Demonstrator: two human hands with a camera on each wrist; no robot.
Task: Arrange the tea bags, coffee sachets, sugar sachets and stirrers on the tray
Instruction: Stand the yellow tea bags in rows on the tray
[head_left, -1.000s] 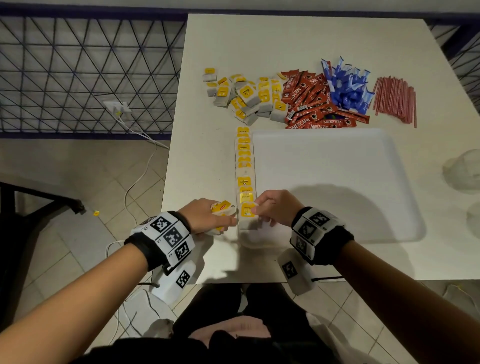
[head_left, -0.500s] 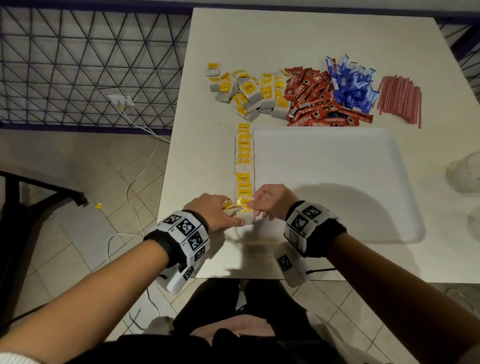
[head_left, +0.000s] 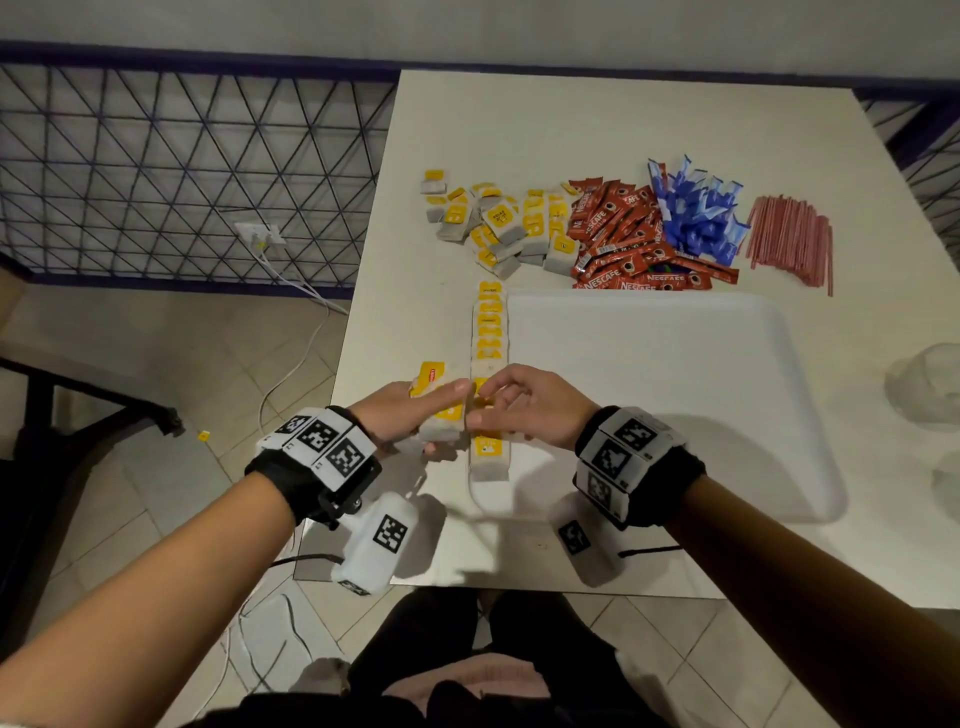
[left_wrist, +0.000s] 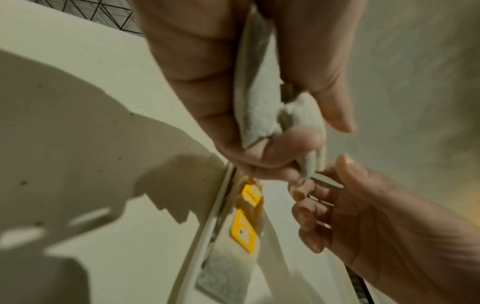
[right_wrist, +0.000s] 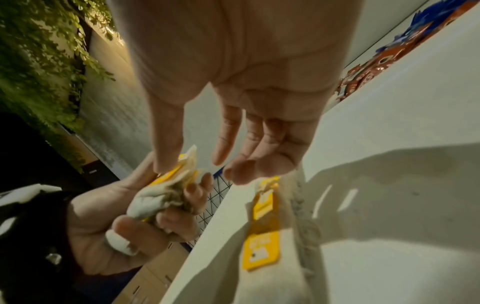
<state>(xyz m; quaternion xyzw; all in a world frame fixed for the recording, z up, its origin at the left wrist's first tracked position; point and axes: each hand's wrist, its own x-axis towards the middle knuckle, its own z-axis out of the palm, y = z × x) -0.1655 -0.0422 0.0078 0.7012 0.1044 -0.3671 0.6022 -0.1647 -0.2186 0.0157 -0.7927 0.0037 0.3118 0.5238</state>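
Observation:
My left hand (head_left: 441, 410) grips a small bundle of tea bags (head_left: 434, 387) just left of the white tray (head_left: 675, 389); the bundle (left_wrist: 259, 107) is crumpled in its curled fingers (right_wrist: 161, 216). My right hand (head_left: 498, 410) hovers beside it with relaxed fingers (right_wrist: 202, 164), and its thumb touches a yellow tag of the bundle. A row of tea bags (head_left: 488, 332) runs along the tray's left edge; the nearest one (right_wrist: 262, 251) lies below my hands. Behind the tray lie loose tea bags (head_left: 498, 223), red coffee sachets (head_left: 623, 244), blue sugar sachets (head_left: 696, 213) and red stirrers (head_left: 789, 239).
The table's left edge runs close to my left hand, with tiled floor and a cable (head_left: 291, 358) below. A metal lattice fence (head_left: 182, 171) stands at the left. A pale translucent object (head_left: 930, 384) sits on the table at the far right.
My right hand let go of the tea bag it set at the row's near end and opened toward the left hand's bundle. Both hands rose slightly.

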